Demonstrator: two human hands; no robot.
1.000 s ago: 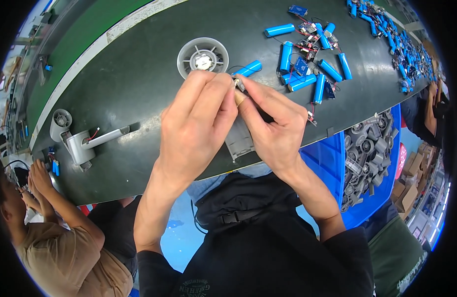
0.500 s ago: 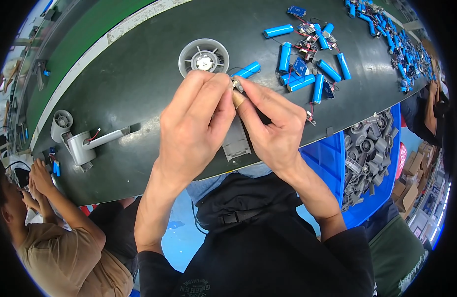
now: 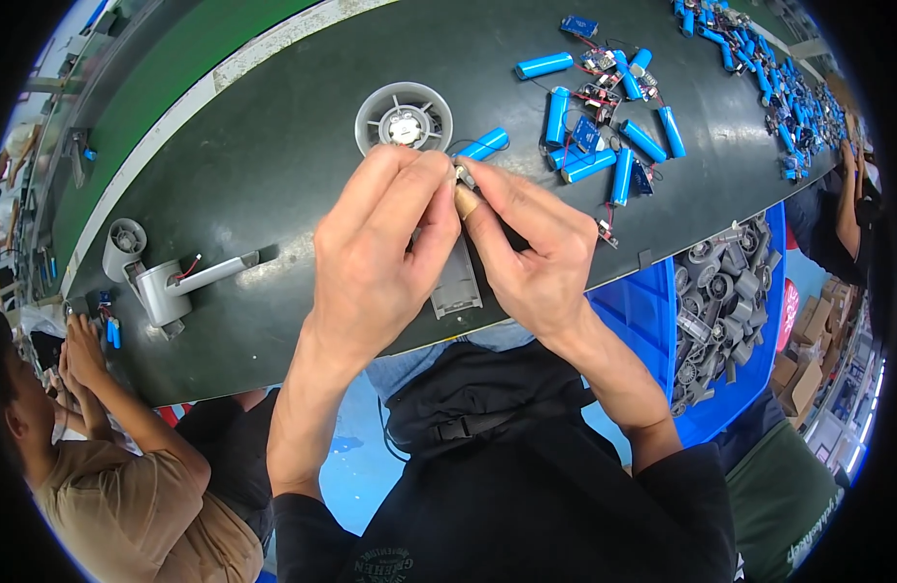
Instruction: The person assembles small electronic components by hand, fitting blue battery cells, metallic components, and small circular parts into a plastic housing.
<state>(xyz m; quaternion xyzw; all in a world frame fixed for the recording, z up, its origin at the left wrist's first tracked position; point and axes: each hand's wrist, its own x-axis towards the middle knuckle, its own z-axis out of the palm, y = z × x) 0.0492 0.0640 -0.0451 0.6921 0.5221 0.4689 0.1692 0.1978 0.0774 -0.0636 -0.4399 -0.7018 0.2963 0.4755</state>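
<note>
My left hand [image 3: 385, 243] and my right hand [image 3: 536, 243] meet over the table, fingers pinched together. Between their fingertips is a small white and dark part [image 3: 463, 176], mostly hidden, its kind too small to tell. Just beyond them stands a grey round fan housing [image 3: 362, 109], its spokes and white centre showing. A blue cylindrical battery [image 3: 483, 145] with a thin dark wire lies beside the fingertips. Below the hands, a grey plastic handle piece [image 3: 457, 295] rests on the table, partly covered by them.
Several blue batteries with circuit boards [image 3: 590, 163] lie to the right; a larger heap [image 3: 778, 107] sits farther off. A blue bin [image 3: 652, 340] of grey parts stands lower right. Another grey fan assembly [image 3: 162, 293] lies left. Co-worker's hands [image 3: 82, 352] are at the left table edge.
The housing, batteries and assembly have shifted very slightly in view. My hands stay pinched on the small part with barely any movement.
</note>
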